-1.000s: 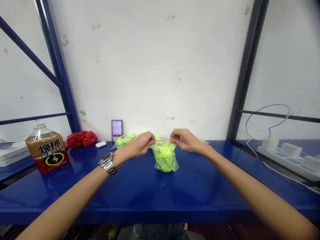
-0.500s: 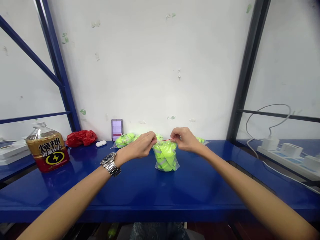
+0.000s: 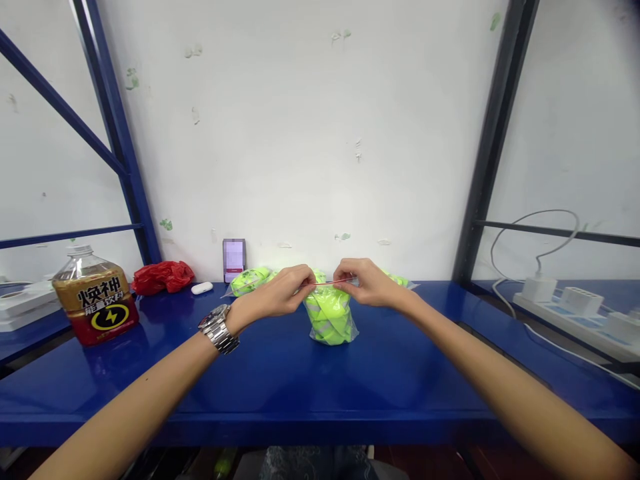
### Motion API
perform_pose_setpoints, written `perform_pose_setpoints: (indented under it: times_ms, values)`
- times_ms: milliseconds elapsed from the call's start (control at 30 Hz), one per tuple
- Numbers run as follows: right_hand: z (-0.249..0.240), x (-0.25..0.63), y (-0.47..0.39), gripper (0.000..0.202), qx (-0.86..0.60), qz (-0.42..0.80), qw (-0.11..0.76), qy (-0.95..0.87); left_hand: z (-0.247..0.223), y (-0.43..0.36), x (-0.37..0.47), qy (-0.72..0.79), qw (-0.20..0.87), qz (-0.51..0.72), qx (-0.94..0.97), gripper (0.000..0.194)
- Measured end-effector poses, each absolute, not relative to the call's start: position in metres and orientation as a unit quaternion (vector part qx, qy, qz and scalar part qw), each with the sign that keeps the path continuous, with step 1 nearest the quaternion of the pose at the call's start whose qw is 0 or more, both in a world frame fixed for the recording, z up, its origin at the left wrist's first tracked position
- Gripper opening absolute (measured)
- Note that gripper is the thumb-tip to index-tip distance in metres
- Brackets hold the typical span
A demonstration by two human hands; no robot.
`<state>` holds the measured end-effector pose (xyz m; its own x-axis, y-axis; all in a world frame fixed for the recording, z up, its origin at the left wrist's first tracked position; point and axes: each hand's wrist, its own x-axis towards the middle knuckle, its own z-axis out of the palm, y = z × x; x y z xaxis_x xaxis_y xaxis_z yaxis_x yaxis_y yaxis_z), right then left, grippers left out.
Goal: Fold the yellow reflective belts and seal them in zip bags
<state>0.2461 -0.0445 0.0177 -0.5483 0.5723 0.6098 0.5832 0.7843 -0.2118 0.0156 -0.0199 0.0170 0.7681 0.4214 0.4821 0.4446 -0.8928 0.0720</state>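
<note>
"焕神 能量饮料" bottle (image 3: pixel 103 300) left of clear bag (image 3: pixel 331 319)

1. The soft, see-through plastic bag (image 3: pixel 354 331) has a thin red line along its top.
2. The folded, bright yellow-green cloth (image 3: pixel 340 319) inside it has pale grey stripes.
3. The long, flat, shiny table (image 3: pixel 270 380) is dark blue.
4. The big plastic bottle (image 3: pixel 95 300) is gold above and dark red below, with a yellow ring and lightning bolt on black.
5. The crumpled plastic bundle (image 3: pixel 163 277) is bright red.
6. The chunky metal watch (image 3: pixel 220 330) is silver.
</note>
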Motion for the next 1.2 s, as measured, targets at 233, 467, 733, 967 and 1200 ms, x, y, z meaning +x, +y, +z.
perform_pose_setpoints:
  times_ms: [233,467,733,967,1200]
  values:
    - [0.016,0.243,-0.046,0.014,-0.332,-0.009,0.361,-0.871,0.016,-0.022,0.018,-0.223,0.027,-0.252,-0.941,0.010]
    - [0.015,0.242,-0.046,0.010,-0.339,-0.010,0.358,-0.870,0.019,-0.025,0.018,-0.210,0.014,-0.252,-0.944,0.009]
    - [0.013,0.236,-0.046,0.006,-0.298,0.002,0.349,-0.889,0.019,-0.025,0.023,-0.203,-0.005,-0.254,-0.946,0.013]
    - [0.012,0.232,-0.049,0.011,-0.308,-0.013,0.352,-0.884,0.018,-0.028,0.025,-0.203,0.035,-0.247,-0.947,0.014]
    - [0.015,0.233,-0.047,0.006,-0.305,-0.021,0.337,-0.890,0.018,-0.027,0.025,-0.203,0.027,-0.253,-0.945,0.013]
